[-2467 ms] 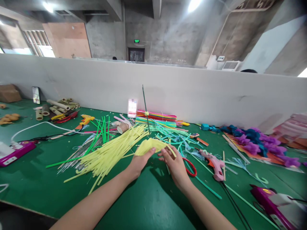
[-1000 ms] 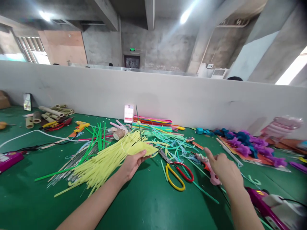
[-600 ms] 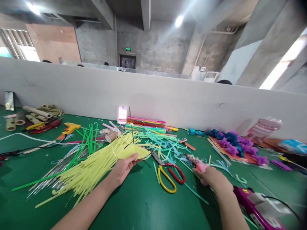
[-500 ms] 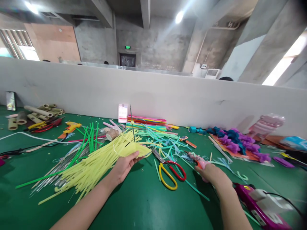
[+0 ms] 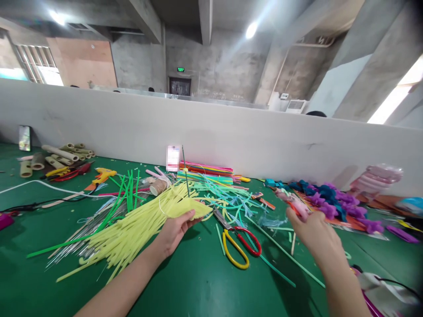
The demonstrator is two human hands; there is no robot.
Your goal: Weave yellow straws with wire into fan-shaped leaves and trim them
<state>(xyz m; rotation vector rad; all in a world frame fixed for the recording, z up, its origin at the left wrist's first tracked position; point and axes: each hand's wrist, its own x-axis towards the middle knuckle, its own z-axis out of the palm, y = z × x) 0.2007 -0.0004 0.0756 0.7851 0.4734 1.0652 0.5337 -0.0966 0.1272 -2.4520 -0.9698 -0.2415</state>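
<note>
One yellow leaf-shaped piece [image 5: 187, 208]; two glue guns [image 5: 297, 204]; one pair of scissors [image 5: 228, 226]; one exit sign [image 5: 180, 69]

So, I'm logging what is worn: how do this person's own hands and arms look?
The left hand and right hand are bare, without gloves. The left forearm and right forearm are bare too: no sleeve, watch or bracelet shows. Whether rings are worn, I cannot tell.

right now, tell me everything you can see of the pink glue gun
The pink glue gun looks like plastic, with an orange-red part on its lower side and a narrow front end pointing away and to the left. The right hand grips its rear, hiding the handle. It appears raised above the green table, beside the purple fuzzy pieces in the picture. Blur softens its finer details.
</note>
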